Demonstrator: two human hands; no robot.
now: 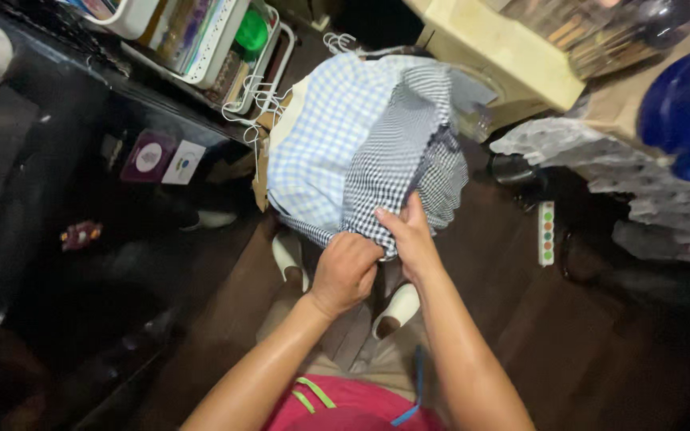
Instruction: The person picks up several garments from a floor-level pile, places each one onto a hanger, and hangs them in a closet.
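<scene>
Both hands grip the lower hem of the dark navy-and-white small-check cotton shirt [397, 160]. The left hand [345, 271] is fisted shut on the cloth; the right hand [413, 235] pinches it beside. The shirt lies over a light blue large-check shirt [321, 136], above the dark wooden floor [569, 335]. Judged state: garments gathered, still bunched, not folded.

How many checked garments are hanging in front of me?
2: a light blue checked shirt on the left, a black checked shirt on the right, gripped by both hands. More may hide behind.
</scene>
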